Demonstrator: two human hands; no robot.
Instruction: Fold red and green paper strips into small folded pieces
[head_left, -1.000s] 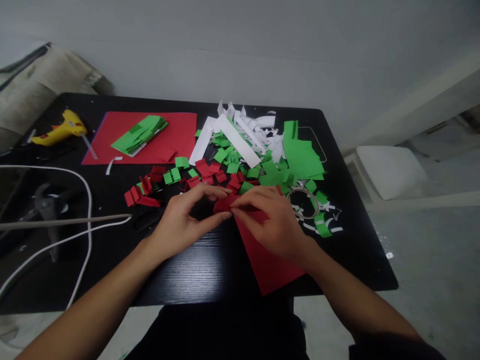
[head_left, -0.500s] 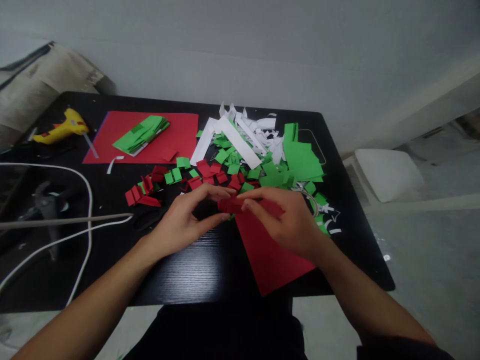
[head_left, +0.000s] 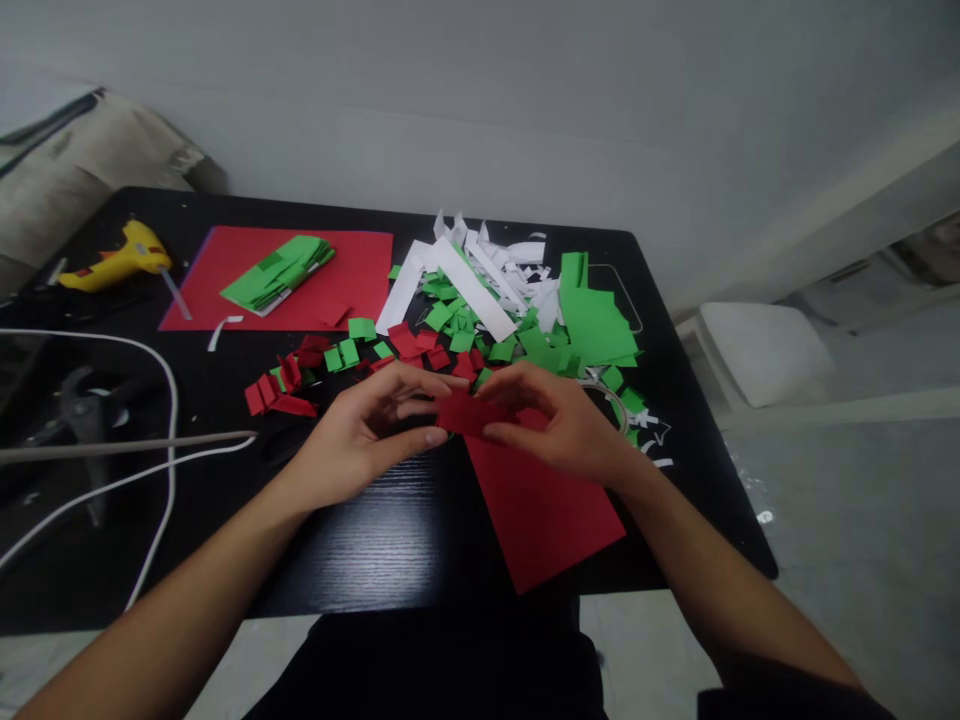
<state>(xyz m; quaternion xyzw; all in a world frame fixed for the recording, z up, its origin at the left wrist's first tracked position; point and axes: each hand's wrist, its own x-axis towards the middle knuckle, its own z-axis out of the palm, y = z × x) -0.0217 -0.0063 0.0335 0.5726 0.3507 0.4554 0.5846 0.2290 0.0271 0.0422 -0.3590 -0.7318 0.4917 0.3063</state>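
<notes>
Between my two hands is a small piece of red paper (head_left: 471, 413), raised over the table. My left hand (head_left: 375, 432) pinches its left end between thumb and fingers. At its right end, my right hand (head_left: 551, 420) grips it with the thumb in front and the fingers curled behind. Underneath lies a larger red sheet (head_left: 536, 510), partly covered by my right hand. Just beyond my fingers are folded red paper pieces (head_left: 409, 342) and small green paper pieces (head_left: 461, 325).
White paper strips (head_left: 472, 290) and a stack of green paper (head_left: 598, 325) lie farther back. Folded green paper (head_left: 277, 272) rests on a red sheet (head_left: 360, 290). At left are a yellow glue gun (head_left: 124, 258), pliers (head_left: 86, 420) and a white cable (head_left: 171, 400).
The red paper has turned from a narrow folded strip to a broader, flatter face. My right fingers have shifted on it and curled more. The whole view has moved slightly.
</notes>
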